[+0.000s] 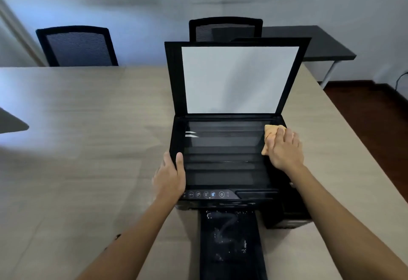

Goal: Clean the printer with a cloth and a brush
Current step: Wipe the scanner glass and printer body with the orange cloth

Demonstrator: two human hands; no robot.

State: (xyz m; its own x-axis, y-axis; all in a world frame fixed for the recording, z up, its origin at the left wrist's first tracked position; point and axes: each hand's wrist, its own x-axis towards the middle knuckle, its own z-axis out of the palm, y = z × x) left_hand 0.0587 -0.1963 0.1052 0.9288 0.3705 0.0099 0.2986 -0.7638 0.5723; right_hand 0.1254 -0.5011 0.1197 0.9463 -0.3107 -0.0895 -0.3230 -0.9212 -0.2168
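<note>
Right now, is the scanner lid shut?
No, the scanner lid stands raised while the right hand presses the cloth on the glass.

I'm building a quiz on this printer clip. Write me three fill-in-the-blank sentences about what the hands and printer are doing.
1. The right hand presses an orange cloth on the ____ side of the scanner glass.
2. The scanner lid stands ____.
3. The left hand grips the printer by its ____ edge.
4. White specks lie on the black output tray at the printer's ____.

Missing words: right; open; left; front
</note>
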